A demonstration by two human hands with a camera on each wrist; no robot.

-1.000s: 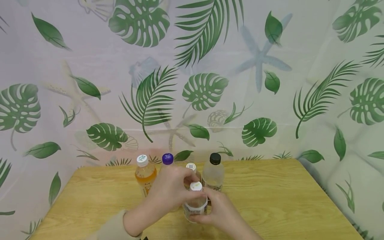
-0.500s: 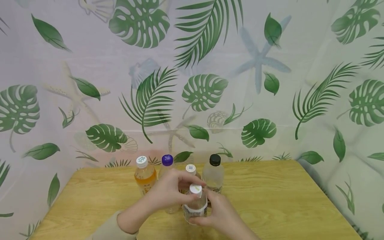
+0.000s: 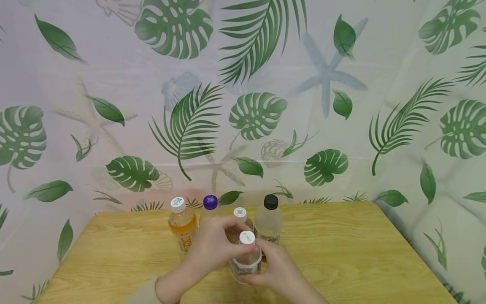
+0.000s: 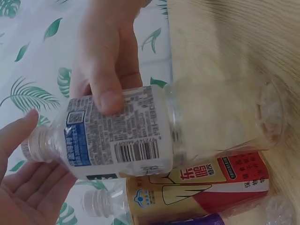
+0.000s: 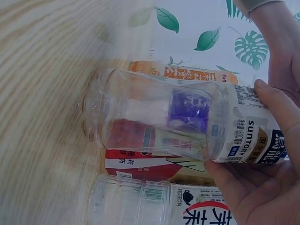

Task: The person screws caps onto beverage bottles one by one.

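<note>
An empty clear plastic bottle [image 3: 246,268] with a white cap [image 3: 247,237] stands upright at the front of the bottle group. My right hand [image 3: 279,266] grips its upper body, with the thumb at the front and fingers behind. In the left wrist view, that thumb lies over the printed white label [image 4: 136,131]. My left hand [image 3: 210,242] is around the cap, thumb on the near side and fingers on the far side. Its fingers [image 4: 40,187] look fairly straight, and the thumb tip is slightly off the cap in the left wrist view.
Behind stand a bottle of orange drink [image 3: 183,223], a purple-capped bottle [image 3: 210,202], a white-capped bottle [image 3: 240,212] with a red and gold label [image 4: 187,187], and a black-capped bottle [image 3: 268,223]. The wooden table [image 3: 341,253] meets a leaf-patterned curtain [image 3: 265,63].
The left fingers were curled close at the cap, then straightened and spread away from it, and now bend slightly around it again. The right hand and bottle stay in place.
</note>
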